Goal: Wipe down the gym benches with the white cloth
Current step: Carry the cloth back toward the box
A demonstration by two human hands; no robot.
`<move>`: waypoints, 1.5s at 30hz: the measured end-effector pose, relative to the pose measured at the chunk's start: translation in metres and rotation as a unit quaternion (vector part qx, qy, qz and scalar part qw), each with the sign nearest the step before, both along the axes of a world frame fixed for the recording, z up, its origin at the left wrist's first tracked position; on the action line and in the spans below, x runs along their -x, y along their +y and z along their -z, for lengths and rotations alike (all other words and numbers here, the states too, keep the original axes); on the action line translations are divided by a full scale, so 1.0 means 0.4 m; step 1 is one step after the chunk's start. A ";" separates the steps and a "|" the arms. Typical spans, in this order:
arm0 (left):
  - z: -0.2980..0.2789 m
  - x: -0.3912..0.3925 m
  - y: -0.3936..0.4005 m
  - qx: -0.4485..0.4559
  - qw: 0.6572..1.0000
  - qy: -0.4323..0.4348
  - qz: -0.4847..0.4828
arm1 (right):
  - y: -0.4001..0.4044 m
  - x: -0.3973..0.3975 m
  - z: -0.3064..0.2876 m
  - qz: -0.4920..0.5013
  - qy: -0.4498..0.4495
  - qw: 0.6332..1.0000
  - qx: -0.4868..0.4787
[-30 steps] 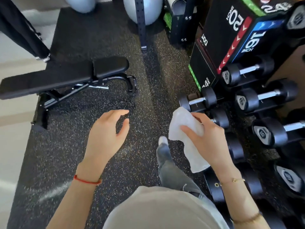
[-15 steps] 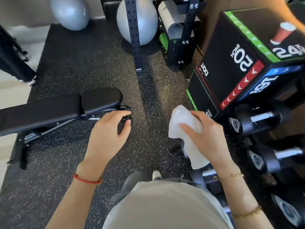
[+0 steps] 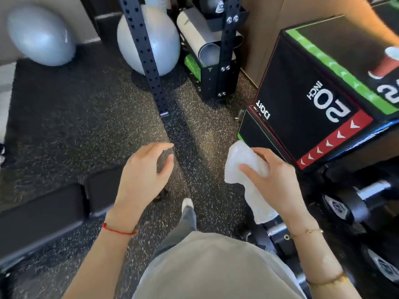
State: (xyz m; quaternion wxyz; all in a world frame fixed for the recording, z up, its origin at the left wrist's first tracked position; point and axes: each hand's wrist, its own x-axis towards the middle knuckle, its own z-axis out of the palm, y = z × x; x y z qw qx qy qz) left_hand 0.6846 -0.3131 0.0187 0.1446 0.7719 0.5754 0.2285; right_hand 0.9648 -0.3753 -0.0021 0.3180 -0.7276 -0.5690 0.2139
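Right hand: curled round the white cloth, thumb across its front, fingers behind; held in the air over the floor, just left of the plyo box.
White cloth: bunched in the right hand, upper part bulging above the thumb, a loose tail hanging below the palm toward the dumbbells.
Left hand: holding nothing, fingers loosely bent and spread, palm down, hovering above the seat end of the bench without touching it.
Gym bench: black padded, lower left, lying across the view; long back pad at the far left, shorter seat pad next to it and partly hidden by the left hand; well apart from the cloth.
Floor: dark speckled rubber matting.
Rack upright: black perforated steel post, standing at top centre, foot on the matting.
Exercise balls: two grey ones, one at top left, the other behind the rack upright.
Rolled mat: grey, stowed in a black and green holder to the right of the post.
Plyo box: black, red and green edging, marked "20 INCH", right of the cloth.
Cup: red, on top of the box, blurred.
Dumbbells: black hex heads, racked at lower right, below the box.
Wrists: red string on the left, thin gold chains on the right.
Shoe tip: white, on the floor between the hands.
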 end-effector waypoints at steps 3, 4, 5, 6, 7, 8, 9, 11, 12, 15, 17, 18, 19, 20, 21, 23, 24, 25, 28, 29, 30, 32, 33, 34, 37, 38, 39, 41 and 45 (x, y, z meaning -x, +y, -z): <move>-0.015 0.011 0.188 -0.003 0.999 0.010 0.033 | 0.141 0.018 -0.006 0.032 0.009 0.999 -0.005; -0.020 0.012 0.250 -0.005 0.999 0.014 0.046 | 0.186 0.024 -0.008 0.044 0.011 0.999 -0.006; -0.024 0.009 0.311 -0.004 0.998 0.020 0.059 | 0.230 0.030 -0.011 0.056 0.011 0.998 -0.006; -0.027 0.005 0.369 -0.001 0.997 0.024 0.071 | 0.270 0.034 -0.012 0.067 0.010 0.998 -0.007; -0.031 -0.003 0.422 0.001 0.996 0.027 0.084 | 0.305 0.036 -0.013 0.079 0.008 0.997 -0.008; -0.035 -0.012 0.473 0.003 0.995 0.029 0.097 | 0.337 0.035 -0.014 0.092 0.007 0.996 -0.008; -0.038 -0.023 0.519 0.004 0.993 0.031 0.110 | 0.365 0.035 -0.016 0.105 0.009 0.994 -0.006; -0.044 -0.049 0.608 0.003 0.990 0.036 0.138 | 0.421 0.029 -0.016 0.134 0.009 0.991 -0.005; -0.045 -0.066 0.652 0.000 0.988 0.036 0.153 | 0.450 0.022 -0.014 0.147 0.008 0.989 -0.004; -0.039 -0.131 0.780 0.002 0.980 0.034 0.195 | 0.533 -0.013 -0.003 0.186 0.010 0.983 -0.003; -0.031 -0.185 0.861 0.005 0.976 0.040 0.215 | 0.590 -0.045 0.005 0.212 0.016 0.977 -0.009; -0.026 -0.216 0.902 0.005 0.974 0.043 0.225 | 0.620 -0.065 0.009 0.222 0.018 0.975 -0.010; -0.021 -0.250 0.944 0.005 0.971 0.043 0.234 | 0.653 -0.089 0.013 0.230 0.020 0.973 -0.009; -0.017 -0.285 0.985 0.005 0.969 0.041 0.244 | 0.684 -0.115 0.017 0.236 0.021 0.971 -0.009; -0.014 -0.324 1.027 0.005 0.967 0.038 0.253 | 0.718 -0.144 0.020 0.243 0.023 0.970 -0.008; -0.011 -0.414 1.116 0.004 0.962 0.031 0.271 | 0.787 -0.211 0.025 0.262 0.020 0.965 -0.009; -0.013 -0.463 1.160 0.000 0.959 0.028 0.281 | 0.821 -0.249 0.026 0.273 0.018 0.962 -0.008; -0.017 -0.516 1.204 -0.004 0.956 0.025 0.292 | 0.854 -0.289 0.026 0.285 0.015 0.958 -0.008; -0.041 -0.691 1.341 -0.017 0.944 0.016 0.330 | 0.962 -0.427 0.017 0.319 0.001 0.948 -0.007; -0.050 -0.751 1.387 -0.023 0.940 0.013 0.341 | 0.998 -0.475 0.013 0.330 -0.007 0.944 -0.007; -0.059 -0.810 1.429 -0.027 0.936 0.012 0.351 | 1.032 -0.521 0.008 0.341 -0.012 0.940 -0.009; -0.075 -0.925 1.506 -0.033 0.929 0.014 0.369 | 1.104 -0.613 -0.006 0.364 -0.016 0.931 -0.013; -0.081 -0.976 1.542 -0.036 0.924 0.015 0.379 | 1.138 -0.655 -0.012 0.373 -0.023 0.928 -0.012; -0.086 -1.024 1.575 -0.038 0.920 0.017 0.389 | 1.173 -0.695 -0.018 0.377 -0.034 0.925 -0.009; -0.095 -1.142 1.664 -0.035 0.908 0.016 0.417 | 1.265 -0.798 -0.029 0.395 -0.044 0.918 -0.004; -0.095 -1.175 1.691 -0.032 0.904 0.012 0.427 | 1.291 -0.827 -0.030 0.406 -0.039 0.913 -0.007; -0.094 -1.207 1.716 -0.030 0.899 0.009 0.437 | 1.315 -0.853 -0.027 0.417 -0.036 0.908 -0.010; -0.085 -1.271 1.767 -0.024 0.887 0.008 0.462 | 1.360 -0.905 -0.014 0.434 -0.032 0.900 -0.008; -0.063 -1.389 1.859 -0.011 0.856 0.005 0.518 | 1.431 -0.987 0.022 0.446 -0.016 0.895 0.024</move>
